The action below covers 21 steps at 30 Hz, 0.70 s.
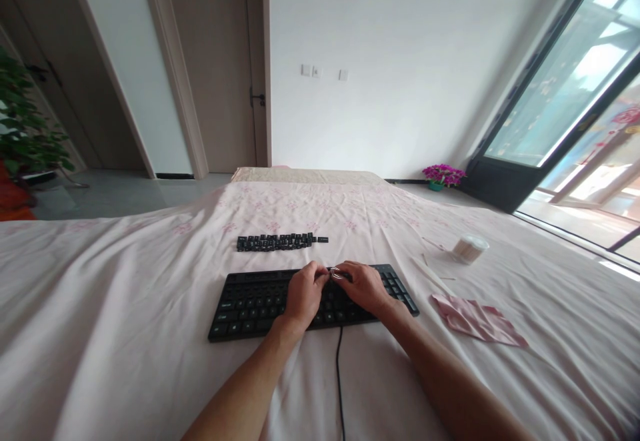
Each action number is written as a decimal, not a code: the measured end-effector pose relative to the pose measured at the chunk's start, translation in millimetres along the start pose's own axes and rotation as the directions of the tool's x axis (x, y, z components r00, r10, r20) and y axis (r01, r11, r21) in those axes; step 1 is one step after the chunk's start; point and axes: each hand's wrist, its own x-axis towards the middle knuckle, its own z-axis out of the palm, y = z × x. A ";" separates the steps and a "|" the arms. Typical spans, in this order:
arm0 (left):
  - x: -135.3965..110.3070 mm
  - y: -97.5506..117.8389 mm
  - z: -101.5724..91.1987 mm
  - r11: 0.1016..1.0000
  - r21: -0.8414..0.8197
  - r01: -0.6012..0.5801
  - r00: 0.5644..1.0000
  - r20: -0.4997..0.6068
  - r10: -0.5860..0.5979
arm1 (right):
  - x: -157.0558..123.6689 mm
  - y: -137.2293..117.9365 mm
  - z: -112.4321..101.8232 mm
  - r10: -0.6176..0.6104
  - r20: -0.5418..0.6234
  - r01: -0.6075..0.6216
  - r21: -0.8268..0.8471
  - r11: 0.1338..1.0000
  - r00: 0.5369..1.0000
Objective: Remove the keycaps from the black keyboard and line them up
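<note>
A black keyboard (250, 304) lies on the pale pink sheet, its cable (340, 381) running down toward me. Over its upper middle part, my left hand (306, 292) has thumb and fingertips pinched together; what they hold, if anything, is too small to make out. Close beside it, my right hand (366, 285) has its fingers closed around a thin, pale, wire-like piece (335, 271) that reaches toward the left fingertips. Both hands cover part of the keys. Beyond the keyboard, several loose black keycaps (275, 242) sit in rows, with a longer one (323, 239) at their right end.
To the right are a folded pink cloth (480, 321) and a clear round tub (470, 249) that seems to hold cotton swabs. A few thin sticks (445, 278) lie near the tub. The patterned sheet (150, 281) is wrinkled. Behind stand a white wall and a door (215, 61).
</note>
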 end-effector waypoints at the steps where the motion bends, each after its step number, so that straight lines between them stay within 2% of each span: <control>1: 0.0 -0.1 -0.5 1.000 -0.020 0.010 1.000 0.002 -0.010 | 0.5 0.4 0.6 0.004 0.008 -0.004 0.002 1.000 1.000; 15: 2.6 -4.0 0.4 0.990 -0.128 0.061 0.998 0.019 -0.059 | 0.9 3.2 4.1 0.089 0.035 -0.090 0.016 0.996 0.995; 21: 1.3 -2.2 -1.9 0.991 -0.134 0.025 0.999 0.040 -0.020 | 0.6 4.0 4.8 0.103 0.023 -0.104 0.044 0.994 0.994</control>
